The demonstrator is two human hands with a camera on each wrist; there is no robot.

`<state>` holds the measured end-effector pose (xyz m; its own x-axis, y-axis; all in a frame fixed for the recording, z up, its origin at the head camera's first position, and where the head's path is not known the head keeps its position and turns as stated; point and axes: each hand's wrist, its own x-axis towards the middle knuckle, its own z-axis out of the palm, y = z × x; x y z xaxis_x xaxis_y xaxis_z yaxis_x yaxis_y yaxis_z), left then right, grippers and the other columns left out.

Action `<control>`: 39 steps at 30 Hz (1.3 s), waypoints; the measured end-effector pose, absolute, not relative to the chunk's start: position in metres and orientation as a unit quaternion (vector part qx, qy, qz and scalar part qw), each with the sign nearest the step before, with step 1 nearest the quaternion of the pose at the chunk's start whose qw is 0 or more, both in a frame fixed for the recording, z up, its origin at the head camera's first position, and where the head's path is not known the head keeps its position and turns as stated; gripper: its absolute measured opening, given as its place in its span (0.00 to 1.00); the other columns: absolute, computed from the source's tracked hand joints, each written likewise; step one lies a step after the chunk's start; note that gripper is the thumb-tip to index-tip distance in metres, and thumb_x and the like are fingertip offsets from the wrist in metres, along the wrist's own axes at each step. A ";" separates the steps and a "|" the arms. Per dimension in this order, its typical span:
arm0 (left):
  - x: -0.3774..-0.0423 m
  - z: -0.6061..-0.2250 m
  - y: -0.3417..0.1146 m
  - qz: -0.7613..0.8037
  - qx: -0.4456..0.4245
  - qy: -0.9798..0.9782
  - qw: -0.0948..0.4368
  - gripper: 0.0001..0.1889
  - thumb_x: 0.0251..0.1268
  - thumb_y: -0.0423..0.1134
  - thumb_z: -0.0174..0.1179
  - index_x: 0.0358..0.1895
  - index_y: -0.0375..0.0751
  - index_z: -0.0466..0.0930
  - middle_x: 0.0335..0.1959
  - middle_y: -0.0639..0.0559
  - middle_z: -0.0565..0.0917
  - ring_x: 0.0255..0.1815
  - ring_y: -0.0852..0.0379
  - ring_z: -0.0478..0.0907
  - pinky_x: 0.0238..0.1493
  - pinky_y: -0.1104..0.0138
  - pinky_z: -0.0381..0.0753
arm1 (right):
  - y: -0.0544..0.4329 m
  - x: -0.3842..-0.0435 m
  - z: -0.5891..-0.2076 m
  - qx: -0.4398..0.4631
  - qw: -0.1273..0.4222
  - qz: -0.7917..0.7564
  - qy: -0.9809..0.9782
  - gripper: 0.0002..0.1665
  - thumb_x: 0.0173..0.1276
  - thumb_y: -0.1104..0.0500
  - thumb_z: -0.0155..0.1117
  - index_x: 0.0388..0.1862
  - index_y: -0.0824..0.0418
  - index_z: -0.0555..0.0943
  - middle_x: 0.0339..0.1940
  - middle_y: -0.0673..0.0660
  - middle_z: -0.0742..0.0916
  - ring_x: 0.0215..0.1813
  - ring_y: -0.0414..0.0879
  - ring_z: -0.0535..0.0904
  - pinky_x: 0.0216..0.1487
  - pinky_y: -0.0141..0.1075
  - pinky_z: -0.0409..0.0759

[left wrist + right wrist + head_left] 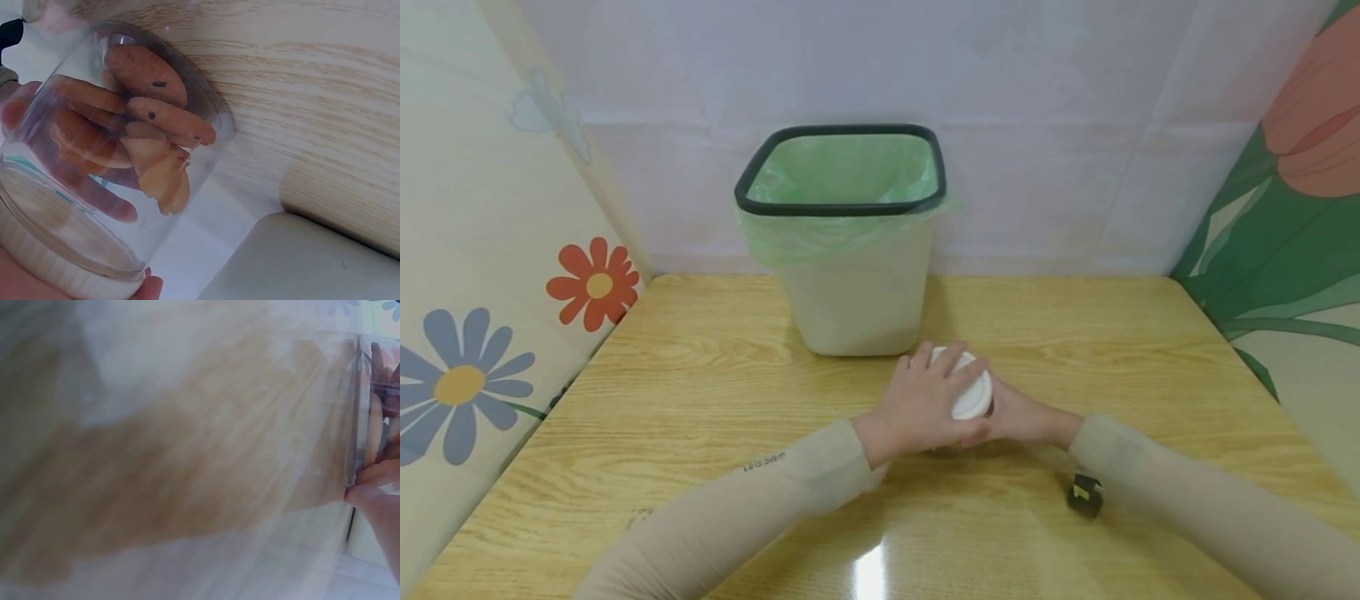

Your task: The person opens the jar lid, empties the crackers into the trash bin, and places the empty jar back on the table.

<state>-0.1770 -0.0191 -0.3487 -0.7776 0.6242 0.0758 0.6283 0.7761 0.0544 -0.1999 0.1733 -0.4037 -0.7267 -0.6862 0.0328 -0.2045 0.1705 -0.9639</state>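
A clear jar (203, 94) with a white ribbed lid (973, 397) is tilted between the two hands over the table. My left hand (925, 398) grips the lid, its fingers spread over the top and the thumb at the near side. Low on the other side, my right hand (1017, 414) holds the jar body, seen through the plastic in the left wrist view. Inside lie several brown oval pieces (147, 72) with dark specks and a tan, shell-like ruffled piece (161, 172). The right wrist view is mostly blurred, with the jar's side at its right edge.
Just beyond the hands stands a pale bin (857, 292) with a black rim and a green liner (842, 237). A small black object (1084, 495) with a yellow mark sits on the wooden table (700, 375) by the right sleeve. Floral-print sheets hang at both sides.
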 end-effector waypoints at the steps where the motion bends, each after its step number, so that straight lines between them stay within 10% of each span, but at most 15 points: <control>1: -0.177 -0.348 -0.019 -0.040 -0.331 -0.942 0.028 0.41 0.63 0.72 0.47 0.76 0.59 0.56 0.75 0.47 0.57 0.69 0.37 0.58 0.57 0.45 0.70 | 0.173 -0.200 -0.404 -0.302 0.213 -0.570 0.734 0.63 0.52 0.65 0.76 0.75 0.72 0.42 0.63 0.72 0.70 0.61 0.60 0.71 0.61 0.36 0.72; 19: -0.178 -0.343 -0.022 -0.084 -0.325 -0.941 -0.031 0.44 0.62 0.74 0.46 0.78 0.57 0.51 0.78 0.45 0.50 0.73 0.32 0.49 0.63 0.37 0.60 | 0.171 -0.201 -0.400 -0.305 0.238 -0.560 0.733 0.67 0.53 0.64 0.75 0.77 0.67 0.37 0.69 0.71 0.64 0.66 0.62 0.67 0.66 0.50 0.67; 39: -0.204 -0.326 -0.033 -0.029 -0.458 -0.887 -0.056 0.45 0.61 0.68 0.56 0.76 0.46 0.56 0.78 0.46 0.51 0.77 0.39 0.44 0.68 0.40 0.54 | 0.172 -0.204 -0.404 -0.332 0.208 -0.572 0.721 0.61 0.50 0.66 0.77 0.73 0.70 0.46 0.59 0.69 0.73 0.57 0.56 0.74 0.59 0.39 0.74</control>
